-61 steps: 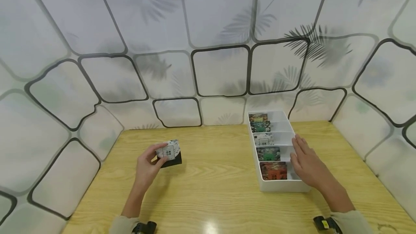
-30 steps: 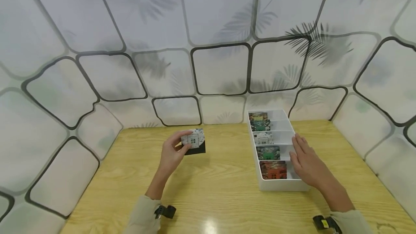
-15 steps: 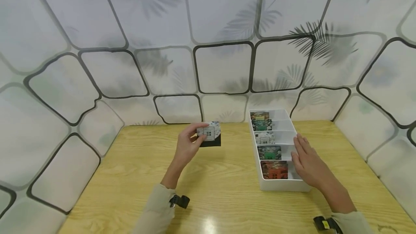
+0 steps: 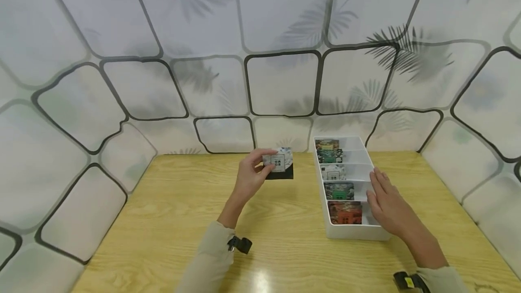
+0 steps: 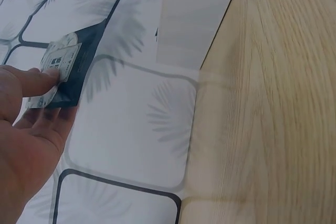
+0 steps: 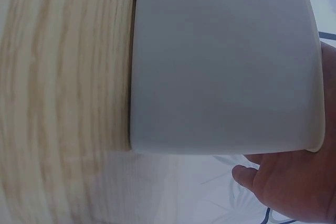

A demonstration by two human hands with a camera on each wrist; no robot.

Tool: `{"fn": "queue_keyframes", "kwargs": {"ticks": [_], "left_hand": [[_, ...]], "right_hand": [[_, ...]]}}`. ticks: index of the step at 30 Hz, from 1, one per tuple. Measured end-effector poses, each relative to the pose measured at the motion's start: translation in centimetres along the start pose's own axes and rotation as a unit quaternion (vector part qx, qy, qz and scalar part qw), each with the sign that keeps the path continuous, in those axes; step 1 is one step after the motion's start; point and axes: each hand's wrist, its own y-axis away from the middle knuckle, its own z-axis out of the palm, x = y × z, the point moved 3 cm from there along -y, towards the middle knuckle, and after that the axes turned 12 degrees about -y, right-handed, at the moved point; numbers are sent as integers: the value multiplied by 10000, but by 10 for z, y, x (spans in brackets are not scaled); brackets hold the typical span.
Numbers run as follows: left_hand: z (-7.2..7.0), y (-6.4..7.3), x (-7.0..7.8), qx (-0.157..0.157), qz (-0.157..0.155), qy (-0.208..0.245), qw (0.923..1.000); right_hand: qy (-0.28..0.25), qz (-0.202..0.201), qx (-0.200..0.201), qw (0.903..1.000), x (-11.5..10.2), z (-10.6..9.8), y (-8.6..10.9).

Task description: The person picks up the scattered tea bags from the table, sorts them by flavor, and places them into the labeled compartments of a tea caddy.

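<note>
My left hand (image 4: 249, 177) pinches a small flat square packet (image 4: 278, 163), white with floral print above a dark band, between thumb and fingers. It is held up above the table, left of the white divided box (image 4: 358, 232). The left wrist view shows the thumb on the printed face of the packet (image 5: 84, 72). My right hand (image 4: 391, 207) rests along the box's right rim with its fingers straight. In the right wrist view, the box's outer wall (image 6: 226, 66) hides part of that hand (image 6: 299, 187).
Packets stand in the box's compartments: a yellow-orange one (image 4: 327, 144), a teal one (image 4: 329, 155), a white one (image 4: 333, 173), a green one (image 4: 339, 191) and a red one (image 4: 345, 213). Patterned cloth walls (image 4: 281, 85) enclose the wooden table (image 4: 171, 220) at the back and sides.
My left hand has carried the packet rightward and slightly away from me, closer to the box. The right hand has stayed on the box's rim, and the box has not moved.
</note>
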Motion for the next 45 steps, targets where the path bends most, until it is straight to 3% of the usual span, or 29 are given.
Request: {"fn": "queue_keyframes", "kwargs": {"ticks": [20,31,38,45], "left_hand": [[49,-27,12,-142,-104,90,9998],[70,-39,18,-147,152,-44,9998],[85,-41,15,-369,-38,119,9992],[96,-47,13,-405,-29,401,9984]], "right_hand": [[-19,-12,52,10000,0,-1,2],[-25,-14,47,10000,-2,-1,1],[-67,-78,35,9999,1,1,1],[-28,-73,60,10000,2,2,1]]}}
